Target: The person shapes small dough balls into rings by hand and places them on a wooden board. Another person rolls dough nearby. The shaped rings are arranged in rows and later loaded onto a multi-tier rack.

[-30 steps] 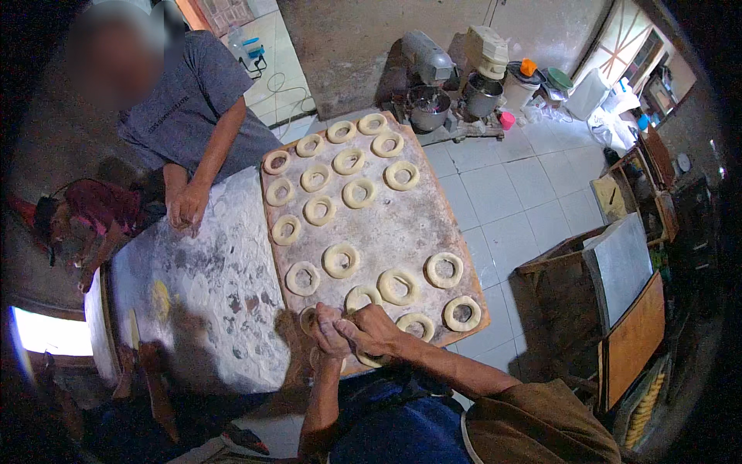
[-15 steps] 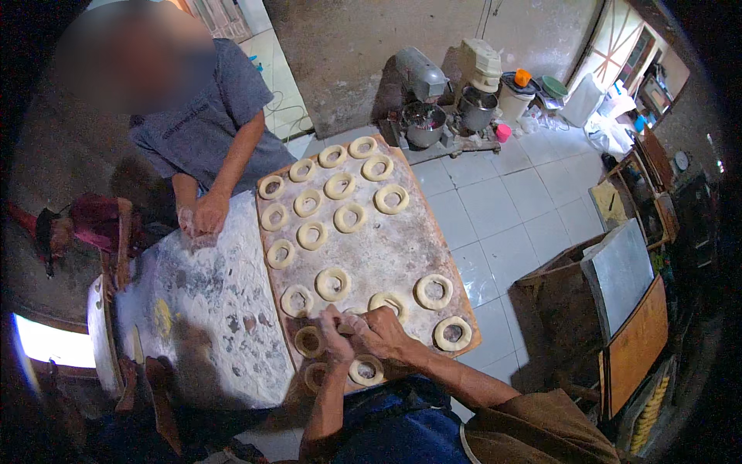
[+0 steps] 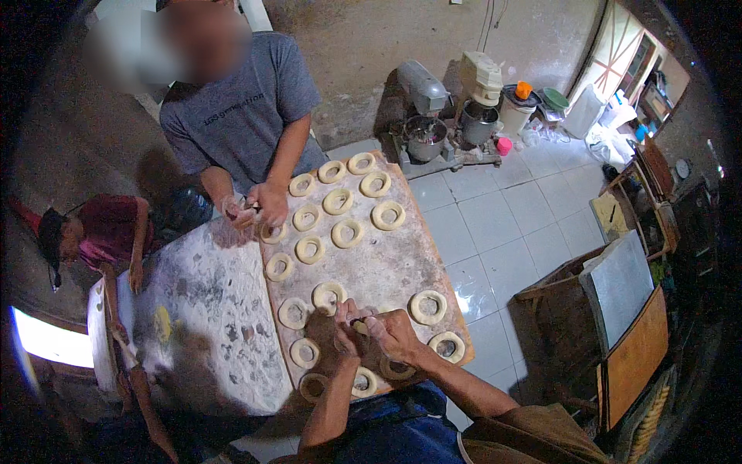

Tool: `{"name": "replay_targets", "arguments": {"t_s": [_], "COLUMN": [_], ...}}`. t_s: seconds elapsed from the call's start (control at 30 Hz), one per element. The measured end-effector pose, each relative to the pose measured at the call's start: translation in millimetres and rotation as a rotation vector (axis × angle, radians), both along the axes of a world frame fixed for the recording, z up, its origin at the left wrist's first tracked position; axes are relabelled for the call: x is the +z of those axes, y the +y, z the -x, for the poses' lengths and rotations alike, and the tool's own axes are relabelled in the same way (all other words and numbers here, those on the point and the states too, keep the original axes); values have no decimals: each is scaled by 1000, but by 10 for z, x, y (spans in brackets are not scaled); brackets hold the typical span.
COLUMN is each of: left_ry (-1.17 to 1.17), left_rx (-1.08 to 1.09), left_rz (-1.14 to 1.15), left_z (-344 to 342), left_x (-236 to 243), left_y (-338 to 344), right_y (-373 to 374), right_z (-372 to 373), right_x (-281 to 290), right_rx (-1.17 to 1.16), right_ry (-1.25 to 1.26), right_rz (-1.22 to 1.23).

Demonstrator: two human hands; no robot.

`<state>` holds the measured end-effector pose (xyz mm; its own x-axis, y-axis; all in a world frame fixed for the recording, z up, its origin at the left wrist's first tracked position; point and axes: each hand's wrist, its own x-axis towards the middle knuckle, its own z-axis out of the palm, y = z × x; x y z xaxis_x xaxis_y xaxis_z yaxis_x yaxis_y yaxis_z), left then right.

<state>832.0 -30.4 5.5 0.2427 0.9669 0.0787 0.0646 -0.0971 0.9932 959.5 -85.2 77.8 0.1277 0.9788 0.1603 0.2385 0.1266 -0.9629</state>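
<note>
Dough piece: A pale dough piece showed between the person's two hands, above the near half of the floured board; most of it was covered, so its full shape could not be told.
Left hand: The left hand was curled against the dough, fingers bent, just beside a dough ring lying on the board.
Right hand: The right hand gripped the same piece, thumb along it. Both hands had shifted a little farther up the board over the last second.
Near rings: A ring visible beyond the right hand half a second earlier no longer showed there; whether it was lifted or hidden could not be told. Another ring had come partly into view below that hand.
Co-worker's side: The co-worker's hands had moved from the floured table to the board's far left corner, over a ring there; their grip was unclear.
Handwork: The change suggested that the hands had moved along to dough farther up, with the piece in handling, not laid down.
</note>
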Motion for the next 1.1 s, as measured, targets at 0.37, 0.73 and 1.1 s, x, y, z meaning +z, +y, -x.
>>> {"name": "replay_targets", "arguments": {"t_s": [0.37,0.73,1.1], "left_ry": [198,111,-553], "left_rx": [-40,-109,-374], "left_rz": [-93,36,-106], "left_z": [-9,52,-20], "left_x": [208,261,-491], "left_y": [-149,-138,159], "right_y": [-134,-175,-39], "right_z": [-130,-61,-33], "right_x": [-48,-351,74], "right_rx": [67,40,-45], "right_ry": [-134,-91,1], "right_rz": [187,179,195]}}
